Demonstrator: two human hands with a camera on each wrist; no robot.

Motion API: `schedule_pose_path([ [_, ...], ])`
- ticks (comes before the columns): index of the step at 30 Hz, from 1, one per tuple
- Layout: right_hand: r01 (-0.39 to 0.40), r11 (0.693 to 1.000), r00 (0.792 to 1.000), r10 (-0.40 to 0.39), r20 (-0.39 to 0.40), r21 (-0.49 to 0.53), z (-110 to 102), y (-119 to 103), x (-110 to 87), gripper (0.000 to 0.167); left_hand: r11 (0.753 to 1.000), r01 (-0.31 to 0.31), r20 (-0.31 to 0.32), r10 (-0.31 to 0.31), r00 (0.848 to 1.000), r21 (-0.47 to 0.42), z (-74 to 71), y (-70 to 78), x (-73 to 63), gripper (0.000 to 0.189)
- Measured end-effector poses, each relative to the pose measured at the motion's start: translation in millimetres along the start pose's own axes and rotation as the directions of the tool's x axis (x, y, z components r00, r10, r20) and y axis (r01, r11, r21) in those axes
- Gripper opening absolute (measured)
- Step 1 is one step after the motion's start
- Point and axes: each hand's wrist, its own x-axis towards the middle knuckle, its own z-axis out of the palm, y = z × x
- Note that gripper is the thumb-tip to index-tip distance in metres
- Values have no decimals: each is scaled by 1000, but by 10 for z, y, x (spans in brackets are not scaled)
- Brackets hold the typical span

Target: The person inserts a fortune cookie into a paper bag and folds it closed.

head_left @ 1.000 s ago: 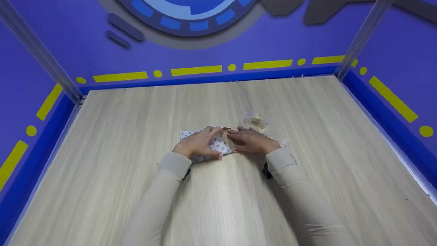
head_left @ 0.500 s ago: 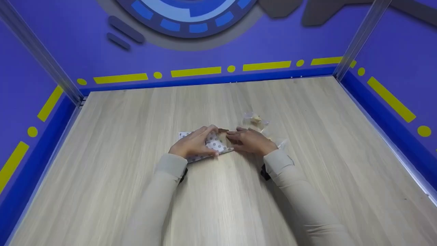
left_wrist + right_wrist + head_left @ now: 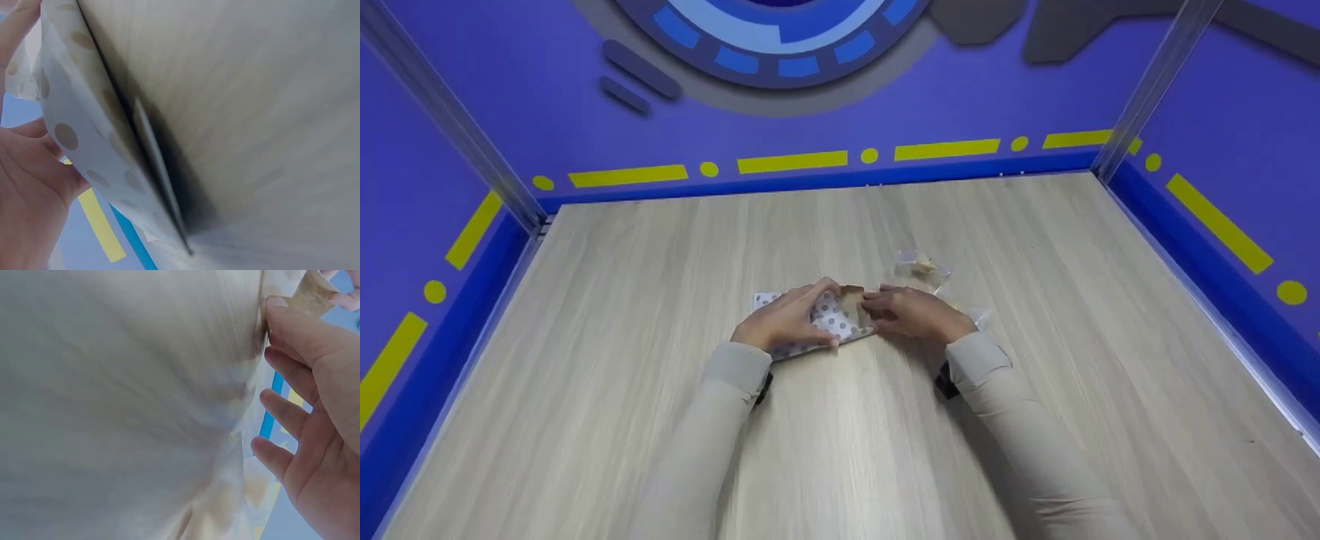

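A white paper bag (image 3: 832,316) with grey dots lies in the middle of the wooden table, its brown inside showing at the right end. The left hand (image 3: 781,321) holds it across the top, fingers on the far side and thumb along the near edge. In the left wrist view the dotted bag (image 3: 84,112) bulges beside the palm, with a thin flap along its lower edge. At the brown end, the right hand (image 3: 916,313) pinches the bag's edge between thumb and forefinger; its other fingers (image 3: 284,410) stay apart from it in the right wrist view.
A clear plastic packet (image 3: 922,268) with something pale yellow inside lies behind the right hand. More clear plastic (image 3: 981,315) shows beside the right wrist, partly hidden. Blue-purple walls (image 3: 810,127) enclose the table (image 3: 660,255) at the back and sides.
The left hand has shifted slightly left with the bag, and more of the brown opening shows. The right hand's fingers have bent a little more at the bag's edge.
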Motion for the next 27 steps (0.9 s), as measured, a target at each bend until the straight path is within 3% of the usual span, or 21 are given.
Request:
schedule_pose_path([
  [8,-17,995,1000,19,-22,94,-85,55,-66,45,1000,-10,-3,10,1000,-26,6,-20,1,76],
  [13,-73,989,994,82,-65,126,-179,74,-125,44,999,2,-1,-2,1000,-34,6,-26,-11,76],
  [19,-163,973,976,183,-116,165,-293,126,-217,50,999,6,9,-5,1000,-42,-3,-23,-12,78],
  [22,-219,939,960,257,-116,267,-324,166,-265,50,999,-7,9,7,1000,-42,-5,-22,-10,78],
  [24,-231,926,950,281,-137,300,-337,199,-295,49,999,-10,8,11,1000,-45,-6,-22,-6,78],
  [27,-199,940,939,264,-220,277,-357,260,-329,45,999,-9,8,9,1000,-52,-9,-19,-4,78],
])
